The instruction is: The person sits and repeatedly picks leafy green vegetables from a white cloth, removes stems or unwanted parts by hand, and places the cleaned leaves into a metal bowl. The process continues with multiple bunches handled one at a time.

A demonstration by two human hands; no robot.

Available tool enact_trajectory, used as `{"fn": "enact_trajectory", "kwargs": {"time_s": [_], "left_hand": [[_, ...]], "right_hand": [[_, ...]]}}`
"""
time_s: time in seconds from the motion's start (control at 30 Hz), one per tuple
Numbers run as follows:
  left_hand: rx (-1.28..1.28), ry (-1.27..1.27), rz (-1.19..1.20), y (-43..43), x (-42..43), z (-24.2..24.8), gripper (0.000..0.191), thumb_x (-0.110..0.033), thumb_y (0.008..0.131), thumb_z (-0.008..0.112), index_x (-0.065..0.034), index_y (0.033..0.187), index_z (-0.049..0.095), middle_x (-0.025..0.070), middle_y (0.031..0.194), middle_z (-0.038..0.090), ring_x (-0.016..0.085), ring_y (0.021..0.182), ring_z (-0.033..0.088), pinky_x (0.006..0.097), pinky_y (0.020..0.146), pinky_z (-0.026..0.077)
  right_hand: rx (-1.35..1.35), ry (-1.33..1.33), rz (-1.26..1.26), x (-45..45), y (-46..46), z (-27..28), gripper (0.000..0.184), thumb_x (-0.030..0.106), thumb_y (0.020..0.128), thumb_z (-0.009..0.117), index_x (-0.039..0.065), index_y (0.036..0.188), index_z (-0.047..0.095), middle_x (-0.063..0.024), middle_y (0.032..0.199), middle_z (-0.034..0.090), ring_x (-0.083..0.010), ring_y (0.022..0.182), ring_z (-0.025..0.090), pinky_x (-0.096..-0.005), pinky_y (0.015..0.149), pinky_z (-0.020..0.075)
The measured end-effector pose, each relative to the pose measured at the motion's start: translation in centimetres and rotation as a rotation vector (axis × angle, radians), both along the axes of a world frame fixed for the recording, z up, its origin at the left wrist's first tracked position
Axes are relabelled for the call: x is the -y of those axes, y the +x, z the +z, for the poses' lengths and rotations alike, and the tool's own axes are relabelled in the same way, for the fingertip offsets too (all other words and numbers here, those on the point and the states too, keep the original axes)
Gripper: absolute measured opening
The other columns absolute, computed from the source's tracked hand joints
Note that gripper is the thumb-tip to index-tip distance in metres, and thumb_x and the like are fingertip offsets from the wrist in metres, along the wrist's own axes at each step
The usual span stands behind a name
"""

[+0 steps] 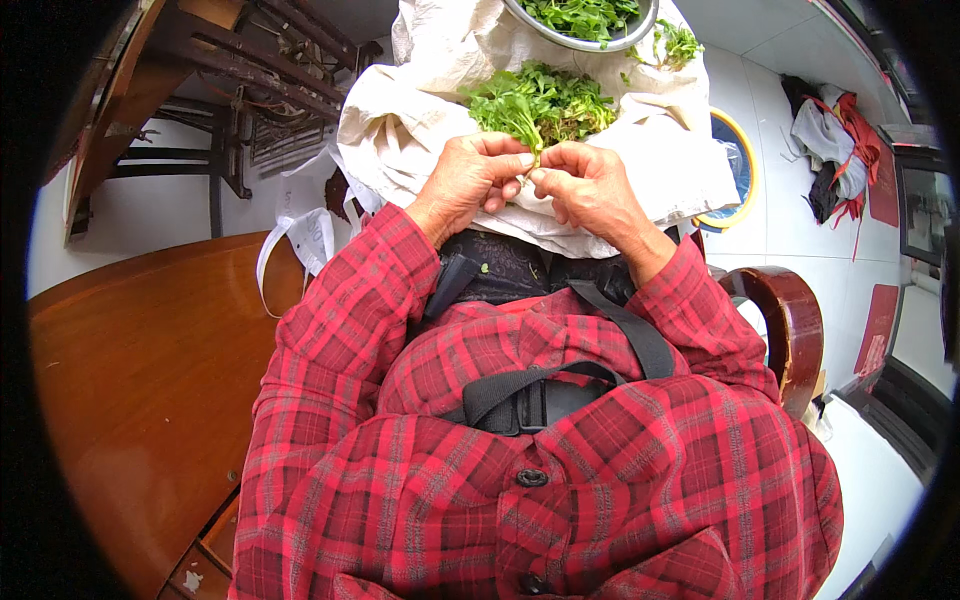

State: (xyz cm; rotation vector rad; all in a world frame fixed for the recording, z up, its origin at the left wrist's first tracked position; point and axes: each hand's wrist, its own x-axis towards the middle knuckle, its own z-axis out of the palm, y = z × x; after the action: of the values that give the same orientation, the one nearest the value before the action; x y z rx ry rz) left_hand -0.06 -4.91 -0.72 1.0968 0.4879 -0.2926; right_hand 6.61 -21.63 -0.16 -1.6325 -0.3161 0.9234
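Between my two hands is a small bunch of leafy greens (525,127), its pale root end pointing towards me. My left hand (480,176) pinches the stems between thumb and fingers. At the root end, the thumb and forefinger of my right hand (589,184) close on the base of the same bunch. Just beyond my fingers lies a pile of leafy greens (577,105) with some yellowish stems and roots. Beneath it spreads a white woven sack (667,157). Farther off on the sack stands a grey bowl (646,26) holding plucked green leaves.
A few greens (679,46) lie right of the bowl. A yellow-rimmed bucket (739,172) with a blue liner stands on the floor at right. Wooden furniture (150,360) and a white bag (304,232) are at left. A curved wooden armrest (799,322) is near my right elbow.
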Motion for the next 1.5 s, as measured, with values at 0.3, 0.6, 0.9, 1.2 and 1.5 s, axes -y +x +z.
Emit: {"fn": "enact_trajectory", "kwargs": {"time_s": [0.3, 0.6, 0.9, 1.2, 1.5], "left_hand": [[0.022, -0.011, 0.028, -0.1, 0.2, 0.2, 0.018, -0.009, 0.084, 0.064, -0.0006, 0.098, 0.057, 0.0007, 0.075, 0.057, 0.004, 0.05, 0.043, 0.0161, 0.04, 0.031], [-0.007, -0.047, 0.044, -0.1, -0.1, -0.1, 0.018, -0.007, 0.083, 0.064, -0.0008, 0.099, 0.057, 0.0025, 0.08, 0.061, 0.002, 0.046, 0.036, 0.0163, 0.039, 0.028], [-0.012, -0.052, 0.013, 0.0, 0.2, 0.2, 0.018, -0.003, 0.082, 0.064, 0.0004, 0.097, 0.056, 0.0074, 0.078, 0.062, 0.004, 0.045, 0.039, 0.0183, 0.039, 0.031], [0.089, -0.356, 0.25, 0.3, -0.9, -0.9, 0.024, -0.022, 0.092, 0.054, -0.0023, 0.104, 0.053, 0.013, 0.086, 0.063, 0.007, 0.052, 0.04, 0.0201, 0.041, 0.029], [0.032, -0.165, -0.115, 0.0, 0.0, 0.1, 0.027, -0.02, 0.089, 0.057, 0.004, 0.101, 0.058, 0.0133, 0.084, 0.065, 0.005, 0.05, 0.043, 0.0173, 0.038, 0.031]], "right_hand": [[0.13, 0.085, -0.041, -0.3, -0.2, -0.9, 0.017, 0.016, 0.082, 0.062, -0.001, 0.083, 0.065, -0.0026, 0.065, 0.06, -0.0066, 0.046, 0.049, -0.0228, 0.041, 0.0385], [-0.492, 0.179, -0.115, 0.7, 2.0, -0.9, 0.026, 0.022, 0.081, 0.066, -0.001, 0.087, 0.059, -0.0044, 0.07, 0.056, -0.0105, 0.047, 0.051, -0.0225, 0.036, 0.0382], [-0.672, 0.35, -0.139, 0.9, 2.6, -2.1, 0.021, 0.015, 0.082, 0.062, 0.0, 0.096, 0.056, -0.0051, 0.076, 0.054, -0.0075, 0.051, 0.042, -0.0213, 0.04, 0.0332], [-0.608, 0.413, -0.232, 1.4, 2.9, -1.4, 0.022, 0.011, 0.086, 0.059, -0.003, 0.103, 0.059, -0.0029, 0.078, 0.055, -0.0062, 0.055, 0.042, -0.02, 0.045, 0.0342], [-0.522, 0.456, -0.096, 1.2, 2.6, -0.9, 0.021, 0.007, 0.088, 0.058, -0.003, 0.106, 0.059, 0.004, 0.066, 0.044, -0.0043, 0.051, 0.033, -0.0192, 0.045, 0.0291]]}}
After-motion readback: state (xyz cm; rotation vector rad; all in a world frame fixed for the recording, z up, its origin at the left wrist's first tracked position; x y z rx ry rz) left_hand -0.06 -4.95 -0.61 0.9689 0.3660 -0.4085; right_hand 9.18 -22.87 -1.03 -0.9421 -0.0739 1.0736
